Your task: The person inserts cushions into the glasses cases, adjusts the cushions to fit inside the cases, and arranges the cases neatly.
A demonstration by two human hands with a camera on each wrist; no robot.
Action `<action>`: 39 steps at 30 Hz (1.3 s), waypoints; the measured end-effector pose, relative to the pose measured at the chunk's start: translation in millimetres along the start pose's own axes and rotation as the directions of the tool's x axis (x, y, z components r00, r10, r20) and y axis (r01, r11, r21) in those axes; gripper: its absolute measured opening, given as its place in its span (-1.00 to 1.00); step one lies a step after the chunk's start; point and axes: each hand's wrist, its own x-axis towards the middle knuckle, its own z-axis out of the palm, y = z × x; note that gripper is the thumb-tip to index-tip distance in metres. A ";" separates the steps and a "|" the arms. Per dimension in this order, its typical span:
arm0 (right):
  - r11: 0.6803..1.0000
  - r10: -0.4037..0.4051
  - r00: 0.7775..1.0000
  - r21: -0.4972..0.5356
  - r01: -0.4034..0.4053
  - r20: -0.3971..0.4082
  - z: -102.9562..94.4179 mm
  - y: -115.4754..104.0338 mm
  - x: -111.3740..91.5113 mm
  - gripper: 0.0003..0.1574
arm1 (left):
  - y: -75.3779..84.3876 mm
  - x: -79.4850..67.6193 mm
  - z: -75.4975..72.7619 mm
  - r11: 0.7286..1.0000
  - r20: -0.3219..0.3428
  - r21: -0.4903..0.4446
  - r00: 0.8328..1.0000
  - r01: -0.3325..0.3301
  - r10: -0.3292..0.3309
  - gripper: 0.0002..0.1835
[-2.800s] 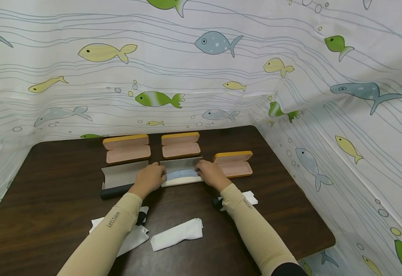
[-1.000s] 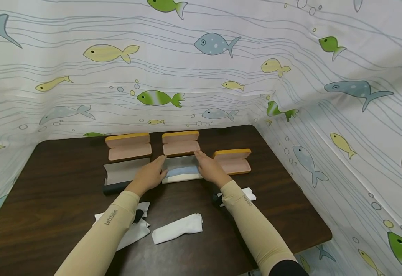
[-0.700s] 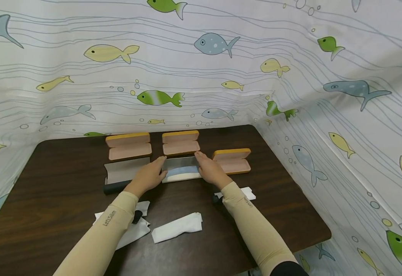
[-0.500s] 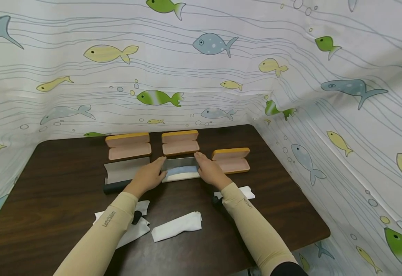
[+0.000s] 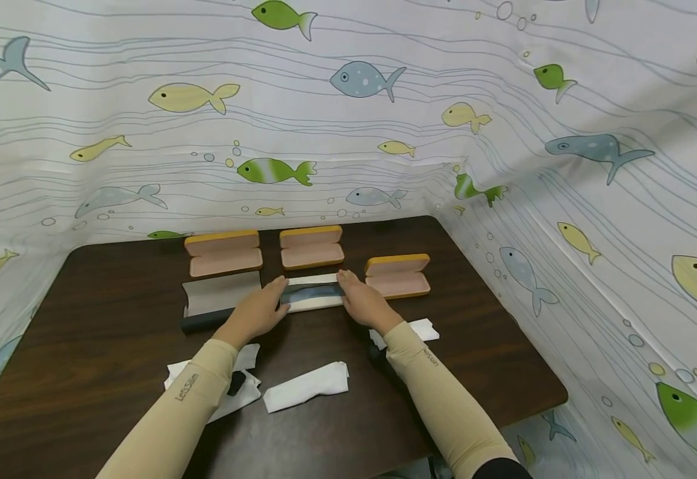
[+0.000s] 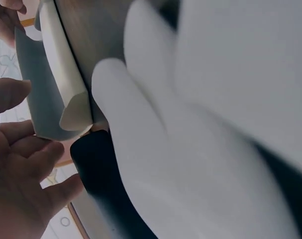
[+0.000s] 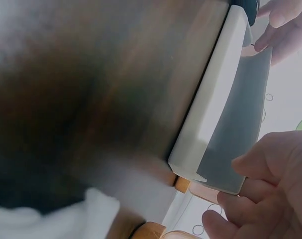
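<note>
A white hinged glasses case [image 5: 315, 304] with a grey lining lies between both hands, a folded blue cloth [image 5: 315, 291] inside it. Its lid leans forward, so a white strip of the outside shows along the top. At the left end, my left hand [image 5: 254, 313] holds the lid, thumb at the inner side and fingers behind. My right hand [image 5: 366, 303] pinches the other end in the same way. The right wrist view shows the grey inside of the lid [image 7: 240, 114] between that thumb and the fingers. In the left wrist view, the lid [image 6: 39, 84] stands upright beside the thumb.
A dark glasses case [image 5: 223, 296] stands open beside the left hand. Orange cases with pink lining stand open behind, at left [image 5: 225, 263] and centre [image 5: 312, 255], and at right [image 5: 398, 286]. White cloths lie in front at centre [image 5: 306, 387], left [image 5: 243, 399] and right [image 5: 425, 329].
The white case's lid has swung forward from leaning back, narrowing the view of the blue cloth. Both hands moved with it; earlier they touched the cloth's ends inside the case.
</note>
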 end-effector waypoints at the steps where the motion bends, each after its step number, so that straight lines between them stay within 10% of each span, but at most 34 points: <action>1: 1.000 0.001 1.000 -0.010 -0.001 0.006 0.7 -0.2 -1.0 -0.31 | 0.6 -1.9 0.3 1.000 0.004 -0.002 1.000 -0.003 0.003 -0.32; 14: 1.000 -0.006 0.962 0.031 -0.002 0.271 1.0 -6.3 -23.4 -0.22 | 16.8 -28.0 6.2 0.975 0.115 0.212 0.992 -0.072 0.048 -0.25; 39: 1.000 -0.013 0.967 0.011 0.011 0.254 5.9 -5.5 -27.2 -0.19 | 17.1 -27.6 11.7 0.973 0.163 0.226 0.987 -0.046 0.009 -0.20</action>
